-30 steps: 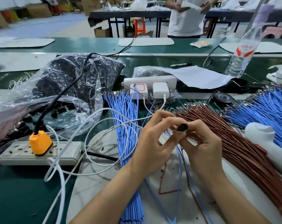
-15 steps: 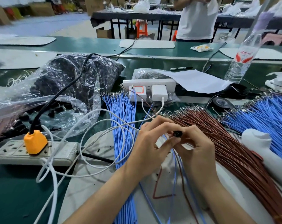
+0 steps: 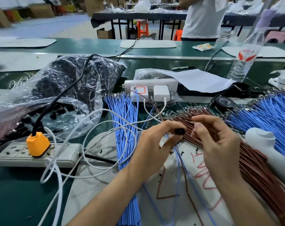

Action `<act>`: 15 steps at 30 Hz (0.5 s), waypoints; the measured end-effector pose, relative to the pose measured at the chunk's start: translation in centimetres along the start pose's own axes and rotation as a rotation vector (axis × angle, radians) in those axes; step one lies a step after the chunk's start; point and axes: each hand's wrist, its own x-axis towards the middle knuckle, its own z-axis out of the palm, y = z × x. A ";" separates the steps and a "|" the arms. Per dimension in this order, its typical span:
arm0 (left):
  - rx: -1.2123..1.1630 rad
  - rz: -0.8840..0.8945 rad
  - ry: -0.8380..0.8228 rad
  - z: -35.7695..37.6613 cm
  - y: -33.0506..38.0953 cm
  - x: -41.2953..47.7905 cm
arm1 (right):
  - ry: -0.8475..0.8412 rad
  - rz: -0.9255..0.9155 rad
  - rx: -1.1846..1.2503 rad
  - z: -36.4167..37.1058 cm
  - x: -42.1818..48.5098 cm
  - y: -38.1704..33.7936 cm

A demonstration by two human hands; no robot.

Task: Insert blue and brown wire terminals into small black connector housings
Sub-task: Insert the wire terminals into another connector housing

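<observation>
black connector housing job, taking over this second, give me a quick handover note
Left hand: pinches one black housing above the white mat.
Right hand: beside it, apart from the housing, fingers curled; whether it pinches a wire is unclear.
Supplies: brown wires on the right, blue wires on the left, bag of black parts behind.
Done: a trailing blue wire and trailing brown wire run down from the housing; seating not visible.
Left: check seating, then next housing.

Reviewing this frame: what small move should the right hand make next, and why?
Probably lower the right hand to pinch one wire from the brown wire bundle just beneath it. The left hand grips the small black connector housing, and the right hand is apart from it; whether it holds a terminal is unclear.
</observation>
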 end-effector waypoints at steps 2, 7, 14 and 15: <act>0.010 -0.004 0.005 0.1 -0.2 0.0 | -0.026 -0.069 0.049 0.1 -0.3 -0.8; 0.027 0.012 0.009 0.1 -0.4 0.0 | -0.134 -0.072 0.126 0.5 -0.7 -1.5; 0.064 0.029 0.010 0.0 -0.3 0.0 | -0.102 -0.048 -0.070 0.4 -0.5 -1.3; 0.072 0.032 0.010 0.0 -0.3 0.0 | -0.107 -0.054 -0.093 0.3 -0.4 -1.3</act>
